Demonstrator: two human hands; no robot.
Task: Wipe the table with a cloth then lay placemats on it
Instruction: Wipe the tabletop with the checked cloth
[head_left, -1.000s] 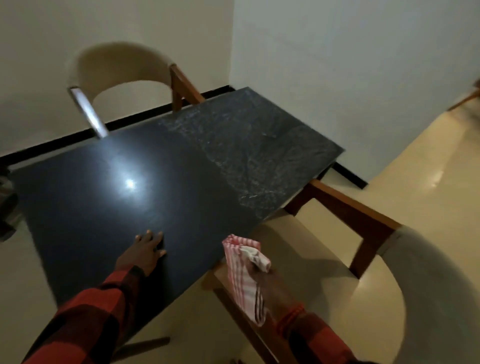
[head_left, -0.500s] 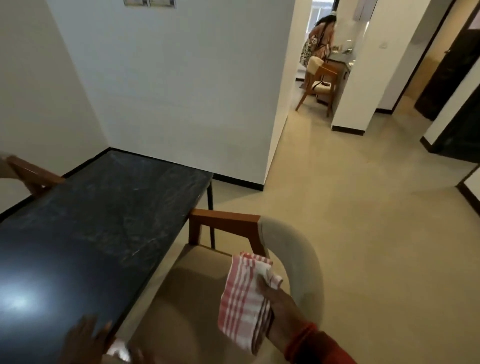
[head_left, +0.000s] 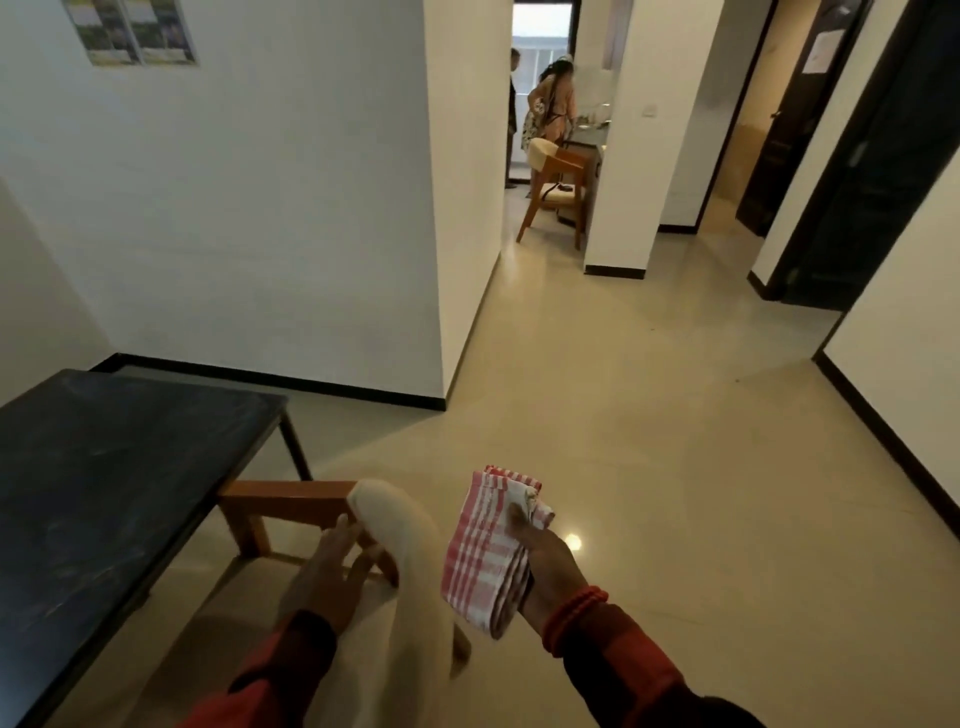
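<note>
Table (head_left: 104, 483) fills my lower left, dark top bare, long axis running away from me toward the wall. Next down, the chair (head_left: 395, 540) stands just beside its near edge, cream backrest between my two hands. My left hand (head_left: 324, 566) rests on that backrest, fingers straight and together. My right hand (head_left: 540, 566) pinches the folded checked cloth (head_left: 485, 551), thumb on top. So the table lies left of the cloth, left hand nearer it; no placemats show.

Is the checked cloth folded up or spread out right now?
Folded. The checked cloth hangs as a compact, layered bundle gripped in the right hand, its stacked edges showing at the bottom.
</note>
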